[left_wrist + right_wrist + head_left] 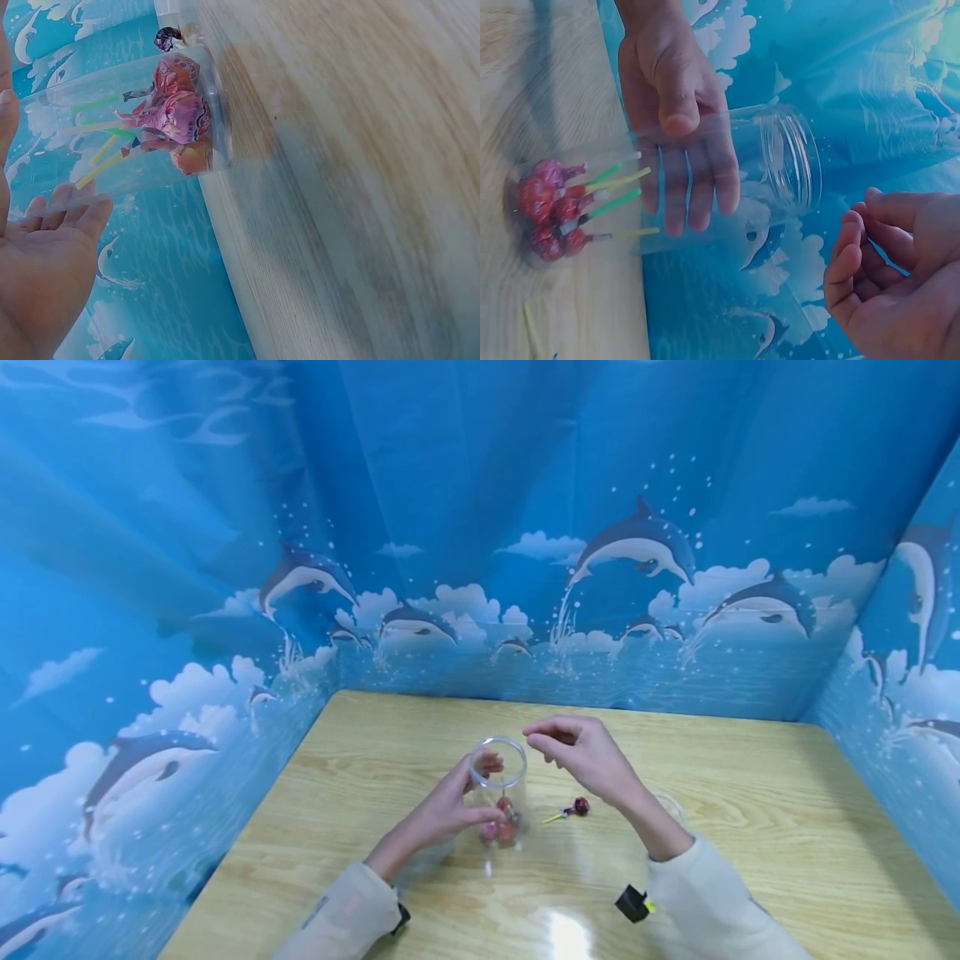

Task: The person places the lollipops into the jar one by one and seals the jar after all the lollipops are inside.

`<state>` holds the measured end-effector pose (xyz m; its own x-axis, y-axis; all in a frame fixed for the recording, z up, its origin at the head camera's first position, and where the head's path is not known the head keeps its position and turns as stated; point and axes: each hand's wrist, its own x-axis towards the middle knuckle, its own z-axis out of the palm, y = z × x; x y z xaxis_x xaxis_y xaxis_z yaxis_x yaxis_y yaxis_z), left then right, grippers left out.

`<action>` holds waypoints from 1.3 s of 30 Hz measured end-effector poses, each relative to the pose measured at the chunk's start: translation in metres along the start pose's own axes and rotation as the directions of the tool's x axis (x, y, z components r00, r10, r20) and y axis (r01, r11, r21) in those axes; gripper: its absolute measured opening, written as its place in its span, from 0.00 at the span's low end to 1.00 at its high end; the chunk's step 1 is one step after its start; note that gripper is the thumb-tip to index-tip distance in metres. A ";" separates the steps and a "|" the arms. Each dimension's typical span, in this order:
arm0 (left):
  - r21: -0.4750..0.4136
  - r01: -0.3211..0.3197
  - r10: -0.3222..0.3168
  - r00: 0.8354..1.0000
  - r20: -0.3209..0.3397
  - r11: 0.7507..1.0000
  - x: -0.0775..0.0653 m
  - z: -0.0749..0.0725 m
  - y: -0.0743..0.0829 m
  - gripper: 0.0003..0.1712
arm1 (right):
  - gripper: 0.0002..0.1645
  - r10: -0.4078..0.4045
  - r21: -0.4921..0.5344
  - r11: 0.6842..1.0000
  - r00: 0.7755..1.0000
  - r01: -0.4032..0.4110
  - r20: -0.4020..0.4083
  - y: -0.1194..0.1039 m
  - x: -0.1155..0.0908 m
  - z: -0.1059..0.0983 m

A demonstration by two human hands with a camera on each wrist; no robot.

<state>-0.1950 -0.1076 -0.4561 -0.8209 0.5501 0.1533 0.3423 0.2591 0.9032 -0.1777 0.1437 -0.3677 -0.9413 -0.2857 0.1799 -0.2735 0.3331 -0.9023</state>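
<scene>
A clear plastic jar stands upright and lidless on the table. Several wrapped lollipops, red, pink and orange, lie at its bottom with yellow, green and white sticks pointing up. My left hand holds the jar from the left, thumb in front and fingers behind the wall. Just right of the jar's rim hovers my right hand, fingers loosely bent and thumb near the index finger; nothing shows between them. One dark red lollipop with a yellow stick lies on the table to the jar's right.
A clear round rim, perhaps a lid, is partly hidden behind my right forearm. The light wooden table meets a blue dolphin-print curtain at the back and both sides. Small black devices sit by both wrists.
</scene>
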 end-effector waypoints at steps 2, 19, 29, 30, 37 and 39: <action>-0.001 -0.002 0.002 1.000 0.002 1.000 0.000 0.000 0.000 0.47 | 0.17 0.029 0.015 0.999 0.999 -0.029 -0.017 0.003 -0.005 -0.003; -0.017 0.013 -0.013 1.000 0.010 1.000 0.000 0.000 0.000 0.46 | 0.23 0.294 0.133 0.950 0.953 -0.282 -0.076 0.060 -0.048 -0.014; -0.016 0.007 -0.007 1.000 0.006 1.000 0.000 0.000 0.000 0.45 | 0.21 0.391 0.181 0.907 0.920 -0.380 -0.028 0.091 -0.066 0.011; -0.016 0.004 -0.004 1.000 0.006 1.000 0.000 0.000 0.000 0.45 | 0.21 0.393 0.178 0.906 0.919 -0.384 -0.020 0.093 -0.067 0.013; -0.020 -0.004 0.004 1.000 0.007 1.000 -0.001 0.000 0.000 0.47 | 0.21 0.405 0.159 0.901 0.914 -0.402 0.015 0.101 -0.075 0.025; -0.022 -0.005 0.005 1.000 0.007 1.000 -0.002 0.000 0.000 0.48 | 0.21 0.410 0.156 0.900 0.912 -0.408 0.021 0.102 -0.076 0.027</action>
<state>-0.1937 -0.1086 -0.4559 -0.8158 0.5571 0.1552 0.3361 0.2384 0.9112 -0.1284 0.1754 -0.4835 -0.9664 -0.1426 -0.2138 0.1686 0.2765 -0.9461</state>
